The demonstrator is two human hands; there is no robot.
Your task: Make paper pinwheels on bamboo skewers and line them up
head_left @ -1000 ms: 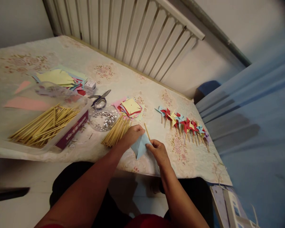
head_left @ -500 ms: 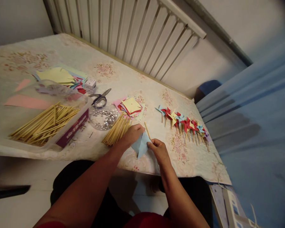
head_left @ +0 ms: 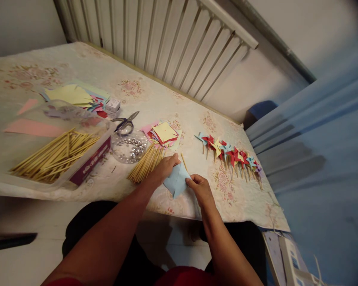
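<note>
A light blue paper square (head_left: 176, 182) with cuts in it is held between my two hands above the table's front edge. My left hand (head_left: 167, 167) grips its upper left edge, fingers closed. My right hand (head_left: 199, 186) pinches its right corner between thumb and fingers. Just beyond the paper a single short stick (head_left: 183, 162) lies slanted. Left of my left hand is a loose pile of sticks (head_left: 144, 163). Behind that pile lies a stack of cut paper squares (head_left: 164, 132), yellow on top.
A plastic bin of sticks (head_left: 107, 147), a clear dish of small metal pins (head_left: 131, 149), scissors (head_left: 125, 124), a small box (head_left: 112, 105) and coloured paper (head_left: 67, 95) sit at left. Finished pinwheels (head_left: 234, 155) lie in a row at right. A radiator (head_left: 155, 35) stands behind.
The blue paper, which showed a fold and a pointed upper end, now lies flatter and faces me more squarely. My left hand has shifted slightly; my right hand stays nearly still.
</note>
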